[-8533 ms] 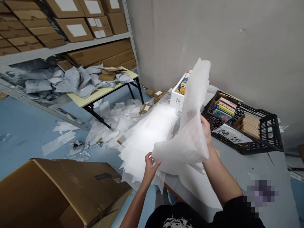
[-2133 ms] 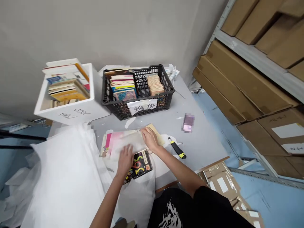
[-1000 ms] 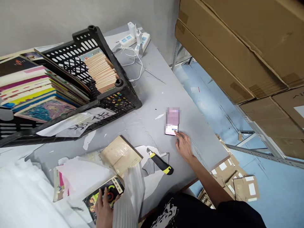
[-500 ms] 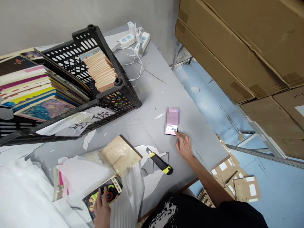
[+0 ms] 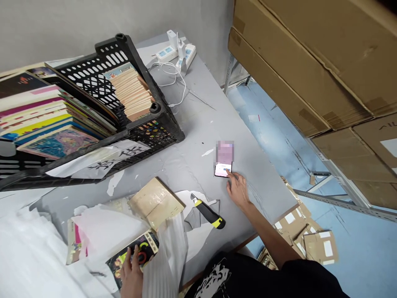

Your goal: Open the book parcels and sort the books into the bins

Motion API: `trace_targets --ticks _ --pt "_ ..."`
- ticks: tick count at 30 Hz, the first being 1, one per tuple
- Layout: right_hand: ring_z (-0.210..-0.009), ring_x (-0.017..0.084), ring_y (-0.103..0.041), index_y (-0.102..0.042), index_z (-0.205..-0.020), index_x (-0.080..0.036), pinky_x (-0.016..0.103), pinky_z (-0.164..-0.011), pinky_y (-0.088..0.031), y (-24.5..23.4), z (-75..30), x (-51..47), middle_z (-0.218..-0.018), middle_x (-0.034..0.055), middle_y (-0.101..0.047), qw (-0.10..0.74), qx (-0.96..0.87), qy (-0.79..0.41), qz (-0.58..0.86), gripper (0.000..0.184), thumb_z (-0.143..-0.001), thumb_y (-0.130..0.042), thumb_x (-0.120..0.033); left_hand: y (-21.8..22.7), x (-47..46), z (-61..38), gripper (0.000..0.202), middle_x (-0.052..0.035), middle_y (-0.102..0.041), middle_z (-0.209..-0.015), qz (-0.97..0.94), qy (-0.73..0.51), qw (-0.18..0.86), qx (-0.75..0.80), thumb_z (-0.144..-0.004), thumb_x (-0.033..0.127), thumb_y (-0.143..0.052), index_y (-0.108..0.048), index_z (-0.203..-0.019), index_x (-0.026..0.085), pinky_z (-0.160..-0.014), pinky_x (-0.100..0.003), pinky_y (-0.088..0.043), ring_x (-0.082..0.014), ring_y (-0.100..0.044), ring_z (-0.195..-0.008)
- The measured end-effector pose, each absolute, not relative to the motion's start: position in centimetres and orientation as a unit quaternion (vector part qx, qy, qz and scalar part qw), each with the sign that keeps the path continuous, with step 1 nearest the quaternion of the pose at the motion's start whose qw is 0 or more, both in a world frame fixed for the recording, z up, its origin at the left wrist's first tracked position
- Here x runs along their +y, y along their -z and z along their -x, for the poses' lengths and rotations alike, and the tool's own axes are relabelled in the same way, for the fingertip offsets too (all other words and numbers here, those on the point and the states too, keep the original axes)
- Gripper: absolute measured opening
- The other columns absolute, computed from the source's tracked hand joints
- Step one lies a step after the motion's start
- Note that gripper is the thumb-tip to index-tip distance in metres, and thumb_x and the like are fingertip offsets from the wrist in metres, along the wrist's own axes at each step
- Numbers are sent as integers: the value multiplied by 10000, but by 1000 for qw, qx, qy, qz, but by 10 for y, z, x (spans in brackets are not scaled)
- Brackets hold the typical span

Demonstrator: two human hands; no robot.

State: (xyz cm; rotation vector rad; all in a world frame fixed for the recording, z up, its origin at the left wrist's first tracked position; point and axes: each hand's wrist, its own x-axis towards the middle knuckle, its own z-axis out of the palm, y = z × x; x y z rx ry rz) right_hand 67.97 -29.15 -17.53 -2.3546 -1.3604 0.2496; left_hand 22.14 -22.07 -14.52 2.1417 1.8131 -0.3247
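Black and glossy, a paperback [image 5: 132, 252] was left lying on white foam wrap [image 5: 164, 265] at the edge of the grey table [image 5: 186, 165], the spread left hand [image 5: 132, 277] laid over it, though no grip could be told. The smartphone [image 5: 222, 169] was touched by one fingertip [image 5: 230, 174] of the half-open right hand [image 5: 238, 192]. The light, floppy book would best be taken by its spine, the slim, slippery phone by its edges.

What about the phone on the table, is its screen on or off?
On. The phone has a bright lit screen with a blue bar, next to the right hand.
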Motion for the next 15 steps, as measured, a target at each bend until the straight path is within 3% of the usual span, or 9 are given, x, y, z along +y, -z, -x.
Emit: trace_targets --ticks 5,12,15 --pt "-1117 262 -490 -454 -1330 -157 413 -921 -374 173 -680 -293 -1232 103 -623 209 -480 -91 847 458 -874 -414 -148 138 -222 -228 798 -147 -360 -1487 -744 117 159 638 -750 147 -509 -237 -1492 256 -1051 -526 -373 -336 -359 -1348" --pt "-998 221 -566 -590 -1005 -199 370 -846 -407 153 -676 -301 -1134 68 -690 269 -495 -47 825 224 -877 -422 -124 149 -223 -218 714 -132 -352 -1494 -752 121 140 633 -833 169 -422 -201 -1506 259 -1055 -527 -373 -335 -316 -1380" --pt "-937 200 -591 -590 -997 -210 351 -810 -430 142 -660 -304 -1068 54 -714 312 -523 -50 792 224 -872 -431 -112 150 -223 -218 676 -124 -347 -1501 -753 135 124 632 -853 190 -402 -222 -1503 239 -1050 -489 -394 -323 -334 -1374"
